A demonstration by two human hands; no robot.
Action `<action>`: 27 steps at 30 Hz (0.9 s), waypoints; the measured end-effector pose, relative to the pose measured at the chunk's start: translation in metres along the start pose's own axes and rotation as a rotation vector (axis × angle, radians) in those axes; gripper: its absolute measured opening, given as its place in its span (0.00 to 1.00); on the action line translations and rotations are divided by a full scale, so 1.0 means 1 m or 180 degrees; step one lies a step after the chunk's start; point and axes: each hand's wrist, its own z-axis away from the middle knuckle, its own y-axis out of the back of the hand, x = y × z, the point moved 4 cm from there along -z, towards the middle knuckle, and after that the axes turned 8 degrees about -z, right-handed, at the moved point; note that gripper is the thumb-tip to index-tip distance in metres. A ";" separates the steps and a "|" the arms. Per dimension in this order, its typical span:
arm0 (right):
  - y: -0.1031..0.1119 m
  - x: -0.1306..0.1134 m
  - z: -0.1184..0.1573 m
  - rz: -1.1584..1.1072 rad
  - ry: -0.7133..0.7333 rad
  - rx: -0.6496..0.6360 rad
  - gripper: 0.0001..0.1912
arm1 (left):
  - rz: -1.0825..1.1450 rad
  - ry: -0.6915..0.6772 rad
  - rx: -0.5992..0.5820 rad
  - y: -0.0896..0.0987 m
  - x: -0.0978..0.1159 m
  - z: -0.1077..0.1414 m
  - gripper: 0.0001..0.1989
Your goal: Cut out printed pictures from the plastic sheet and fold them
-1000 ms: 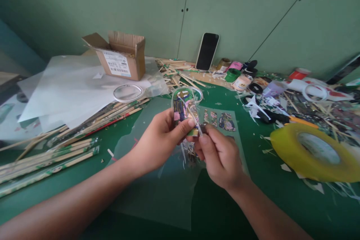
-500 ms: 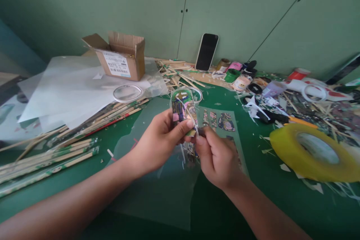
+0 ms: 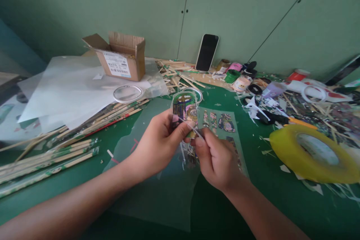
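My left hand point(image 3: 160, 144) pinches a clear film cut-out point(image 3: 184, 103) with a rounded top and a colourful print in green, pink and dark blue. A thin whitish strip point(image 3: 194, 126) crosses the lower part of the cut-out, slanting down towards my right fingertips. My right hand point(image 3: 218, 157) is closed at the cut-out's lower right edge. Something small and dark shows at its fingertips, mostly hidden by the fingers. Behind the hands lies a clear sheet point(image 3: 232, 144) with more printed pieces, partly covered by them.
At left are wrapped chopsticks point(image 3: 56, 168), frosted sheets point(image 3: 70, 82) and an open cardboard box point(image 3: 123, 62). A phone point(image 3: 207, 53) leans on the wall. A yellow tape roll point(image 3: 284, 153), orange-handled tool point(image 3: 302, 122) and scraps lie at right. Two rings include a silver one point(image 3: 128, 93).
The thin strip has swung from nearly upright to a flatter slant across the cut-out. Both hands stay almost in place, and the cut-out's face has turned slightly.
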 end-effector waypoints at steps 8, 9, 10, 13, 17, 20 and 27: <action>-0.002 0.012 0.006 -0.1760 -0.0801 0.0108 0.10 | 0.0032 0.0016 0.0154 -0.001 -0.003 -0.002 0.07; -0.002 0.013 0.007 -0.1967 -0.0876 0.0156 0.10 | -0.0085 -0.0005 0.0208 0.000 -0.004 -0.001 0.07; -0.002 0.014 0.007 -0.2142 -0.0932 0.0201 0.11 | -0.0219 -0.0023 0.0250 0.001 -0.004 0.000 0.08; 0.000 0.018 0.007 -0.2339 -0.1011 0.0432 0.15 | -0.0506 -0.0044 0.0273 0.003 -0.004 0.002 0.08; 0.004 0.022 0.004 -0.1942 -0.1043 0.0634 0.12 | -0.0382 0.0109 0.0093 0.003 -0.004 -0.002 0.11; 0.006 0.024 0.003 -0.1871 -0.1086 0.0783 0.09 | -0.0178 0.0329 -0.0067 0.001 -0.005 -0.004 0.15; 0.008 0.027 0.000 -0.1965 -0.1227 0.0656 0.09 | 0.0072 0.0607 -0.0805 -0.008 -0.012 -0.001 0.17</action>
